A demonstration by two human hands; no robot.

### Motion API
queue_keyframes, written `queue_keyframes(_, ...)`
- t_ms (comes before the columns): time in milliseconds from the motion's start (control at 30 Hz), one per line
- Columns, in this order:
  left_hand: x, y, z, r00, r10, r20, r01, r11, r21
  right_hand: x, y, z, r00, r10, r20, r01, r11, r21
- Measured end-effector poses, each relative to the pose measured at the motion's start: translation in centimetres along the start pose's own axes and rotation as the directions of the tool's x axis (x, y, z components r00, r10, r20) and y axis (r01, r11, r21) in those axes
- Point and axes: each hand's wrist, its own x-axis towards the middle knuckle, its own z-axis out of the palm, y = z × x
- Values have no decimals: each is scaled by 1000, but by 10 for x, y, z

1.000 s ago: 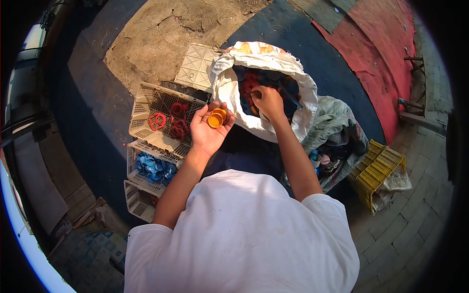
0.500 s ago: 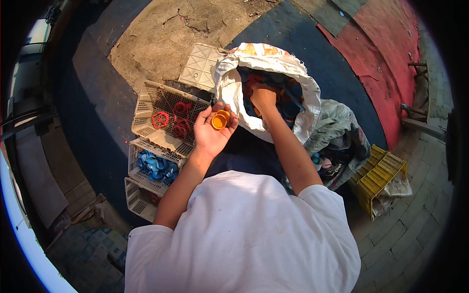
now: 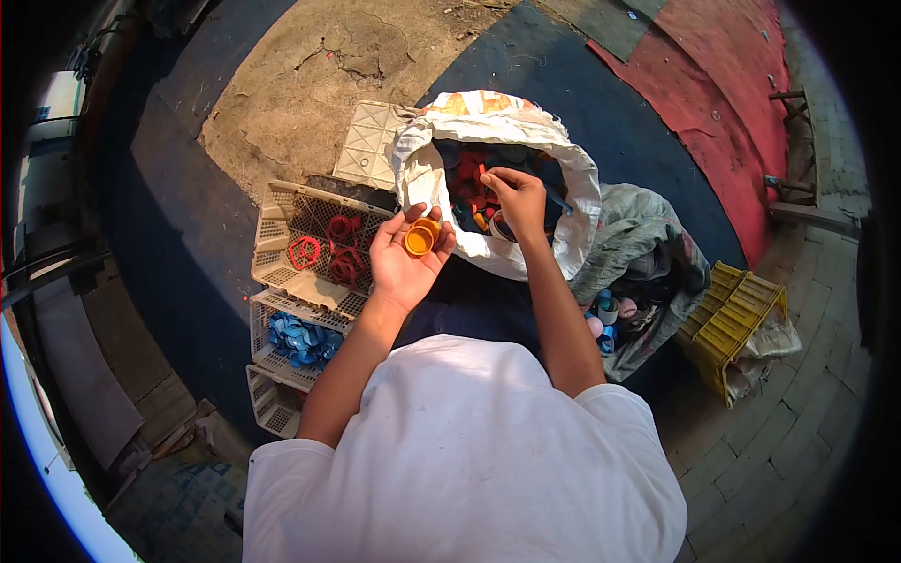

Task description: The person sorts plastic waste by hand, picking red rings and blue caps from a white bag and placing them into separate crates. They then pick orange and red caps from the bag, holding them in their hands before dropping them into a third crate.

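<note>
Palm up, my left hand cradles orange-yellow plastic caps between thumb and curled fingers. My right hand is over the mouth of a white woven sack. Its thumb and fingertips pinch a small red plastic piece, whose exact kind is hard to make out. Inside the sack, below that hand, lie red caps mixed with blue and orange ones, partly in shadow.
At left, a cream crate contains red rings; another below it holds blue plastic pieces. A grey-green sack with mixed plastic stands right of the white one, and a yellow crate lies beyond it.
My right hand has come up out of the sack with a small red piece in its fingertips. My left hand stays nearly in place with the orange-yellow caps. The view has shifted slightly.
</note>
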Motion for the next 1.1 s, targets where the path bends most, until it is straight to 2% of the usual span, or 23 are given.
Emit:
queue_keyframes(33, 1, -1, 0, 1000, 2, -5, -2, 1000, 17, -9, -9, -2, 996, -87, -11, 87, 991, 102)
queue_keyframes(133, 4, -4, 2, 1000, 3, 0, -3, 999, 47, -44, -47, -11, 916, -389, 98, 381, 920, 88)
queue_keyframes(200, 8, -7, 6, 1000, 1, 10, -2, 998, 62, -67, -74, -17, 826, -490, 278, 535, 838, -111)
queue_keyframes(267, 11, -7, 9, 1000, 1, 11, -2, 997, 79, -79, -68, -8, 719, -609, 335, 671, 734, -104)
queue_keyframes(433, 13, -9, 15, 994, -38, 104, 27, 994, 107, -95, -60, 8, 585, -680, 442, 807, 545, -229)
queue_keyframes(533, 17, -2, -3, 995, -39, 88, 41, 999, -22, -90, -68, 0, 584, -724, 367, 801, 588, -115)
queue_keyframes(567, 16, 2, -9, 1000, -16, 22, 16, 1000, -2, -84, -61, -5, 652, -693, 307, 744, 663, -84)
queue_keyframes(600, 15, 4, -9, 1000, -14, 23, 14, 1000, -9, -77, -58, -10, 766, -599, 234, 624, 780, -47)
queue_keyframes(633, 14, 5, -9, 1000, -12, 24, 13, 1000, -18, -61, -34, -9, 844, -530, 86, 536, 837, -111)
queue_keyframes(667, 13, 6, -8, 1000, -9, 28, 10, 1000, -27, -48, -29, -18, 917, -395, 50, 397, 902, -169)
queue_keyframes(700, 12, 8, -7, 998, -19, 61, 21, 999, -31, -30, -8, -29, 939, -343, 35, 334, 879, -341)
queue_keyframes(733, 11, 10, -8, 998, -20, 63, 22, 999, -28, -17, 8, -38, 918, -395, 3, 342, 790, -510)
queue_keyframes(800, 9, 13, -10, 998, -21, 64, 23, 1000, -22, -6, 7, -46, 989, -145, 7, 99, 640, -762)
queue_keyframes(900, 6, 14, -11, 998, -17, 65, 19, 1000, -25, 17, 42, -37, 990, -136, -40, 44, 562, -826)
queue_keyframes(967, 6, 15, -13, 997, -17, 69, 19, 999, -28, 27, 53, -30, 992, -114, -51, 21, 556, -831)
queue_keyframes(1100, 2, 16, -15, 998, -14, 59, 15, 999, -29, 25, 35, -18, 991, -132, -7, 65, 536, -842)
